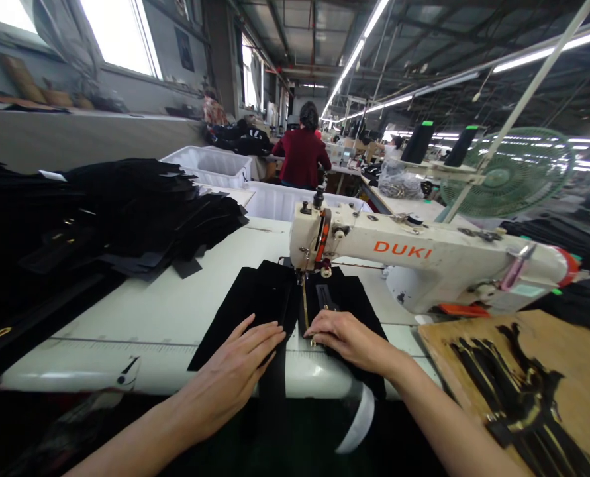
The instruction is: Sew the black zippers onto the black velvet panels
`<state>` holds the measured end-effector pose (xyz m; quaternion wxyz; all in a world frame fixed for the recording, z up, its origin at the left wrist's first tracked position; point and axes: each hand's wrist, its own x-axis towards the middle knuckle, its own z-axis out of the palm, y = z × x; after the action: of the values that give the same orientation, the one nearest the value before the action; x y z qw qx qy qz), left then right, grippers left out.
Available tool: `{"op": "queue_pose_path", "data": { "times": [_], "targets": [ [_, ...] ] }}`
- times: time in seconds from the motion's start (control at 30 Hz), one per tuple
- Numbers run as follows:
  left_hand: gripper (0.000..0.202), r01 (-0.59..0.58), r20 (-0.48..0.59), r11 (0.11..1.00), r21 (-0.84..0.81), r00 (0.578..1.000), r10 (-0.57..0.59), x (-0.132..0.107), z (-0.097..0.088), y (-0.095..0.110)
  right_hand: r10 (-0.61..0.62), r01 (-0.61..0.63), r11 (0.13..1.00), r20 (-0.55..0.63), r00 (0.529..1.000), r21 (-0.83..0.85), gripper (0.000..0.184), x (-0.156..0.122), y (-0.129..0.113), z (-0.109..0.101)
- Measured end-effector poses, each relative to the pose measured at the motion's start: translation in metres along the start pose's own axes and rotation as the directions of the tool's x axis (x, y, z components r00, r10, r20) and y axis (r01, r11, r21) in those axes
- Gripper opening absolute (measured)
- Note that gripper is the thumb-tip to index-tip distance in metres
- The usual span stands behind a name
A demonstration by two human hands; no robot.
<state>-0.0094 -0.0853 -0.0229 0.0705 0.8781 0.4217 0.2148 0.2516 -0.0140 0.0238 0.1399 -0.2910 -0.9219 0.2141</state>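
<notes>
Head view shows me my left hand (240, 364) open and flat on the black fabric (255, 291) on the counter (165, 311), and my right hand (347, 338), also open, nearer the zipper (326, 296), whose long axis runs straight away from me toward the sewing machine (424, 258).

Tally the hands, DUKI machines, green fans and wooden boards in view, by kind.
Hands: 2
DUKI machine: 1
Green fan: 1
Wooden board: 1
Total: 5
</notes>
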Motion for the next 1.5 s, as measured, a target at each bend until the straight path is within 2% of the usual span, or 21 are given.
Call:
{"op": "queue_pose_path", "data": {
  "times": [0.07,0.2,0.27,0.33,0.4,0.5,0.57,0.67,0.8,0.87,0.93,1.03,1.13,1.3,1.4,1.5],
  "targets": [
    [0.049,-0.011,0.011,1.000,0.000,1.000,0.011,0.000,0.002,0.000,0.029,-0.029,0.999,-0.006,1.000,-0.018,0.015,0.000,-0.005,0.007],
    [0.052,-0.014,0.028,1.000,0.001,1.000,0.013,-0.001,0.005,0.002,0.158,-0.169,0.980,-0.108,0.981,-0.106,0.016,-0.010,-0.022,0.038],
    [0.050,0.000,0.019,1.000,-0.008,1.000,0.000,-0.001,0.004,0.002,0.189,-0.208,0.969,-0.144,0.971,-0.134,0.013,-0.015,-0.025,0.046],
    [0.049,0.002,0.017,1.000,-0.021,1.000,-0.001,0.000,0.003,0.002,0.185,-0.204,0.973,-0.155,0.970,-0.113,0.015,-0.017,-0.021,0.043],
    [0.047,0.001,0.019,1.000,-0.030,1.000,0.000,0.001,0.002,0.001,0.164,-0.173,0.983,-0.139,0.977,-0.056,0.017,-0.013,-0.012,0.029],
    [0.045,0.005,0.022,0.999,-0.036,1.000,-0.004,0.003,0.002,0.000,0.122,-0.123,0.992,-0.061,0.991,-0.002,0.018,-0.003,0.002,0.007],
    [0.045,0.008,0.029,0.999,-0.038,1.000,-0.007,0.002,0.002,0.000,0.085,-0.085,0.996,-0.009,0.996,0.002,0.018,0.001,0.005,0.003],
    [0.047,0.003,0.039,0.999,-0.036,0.999,-0.001,0.000,0.005,0.000,0.069,-0.069,0.997,-0.007,0.998,-0.041,0.015,0.002,-0.002,0.013],
    [0.054,0.009,0.043,1.000,-0.016,0.999,-0.008,0.001,0.010,0.005,0.123,-0.132,0.988,-0.104,0.987,-0.084,0.019,-0.005,-0.012,0.032],
    [0.047,0.047,0.024,0.999,-0.006,0.999,-0.047,0.005,0.013,0.010,0.135,-0.147,0.985,-0.134,0.982,-0.086,0.019,-0.007,-0.013,0.037],
    [0.033,0.096,-0.016,0.995,0.006,0.995,-0.095,0.011,0.017,0.015,0.125,-0.137,0.987,-0.139,0.982,-0.085,0.018,-0.008,-0.011,0.038],
    [0.040,0.129,-0.113,0.991,0.046,0.986,-0.123,0.020,0.023,0.023,0.113,-0.125,0.989,-0.152,0.982,-0.076,0.017,-0.007,-0.011,0.036],
    [0.038,0.130,-0.200,0.989,0.064,0.973,-0.115,0.025,0.026,0.028,0.112,-0.122,0.991,-0.169,0.979,-0.050,0.018,-0.007,-0.012,0.032],
    [0.041,0.127,-0.253,0.991,0.037,0.961,-0.114,0.026,0.030,0.031,0.111,-0.115,0.993,-0.180,0.977,-0.009,0.016,-0.008,-0.011,0.031],
    [0.050,0.087,-0.278,0.995,0.046,0.958,-0.071,0.025,0.035,0.028,0.120,-0.118,0.993,-0.193,0.974,0.020,0.015,-0.008,-0.008,0.031],
    [0.062,0.090,-0.268,0.995,0.043,0.961,-0.075,0.025,0.040,0.024,0.123,-0.116,0.992,-0.202,0.972,0.043,0.015,-0.008,-0.006,0.030]
  ]
}}
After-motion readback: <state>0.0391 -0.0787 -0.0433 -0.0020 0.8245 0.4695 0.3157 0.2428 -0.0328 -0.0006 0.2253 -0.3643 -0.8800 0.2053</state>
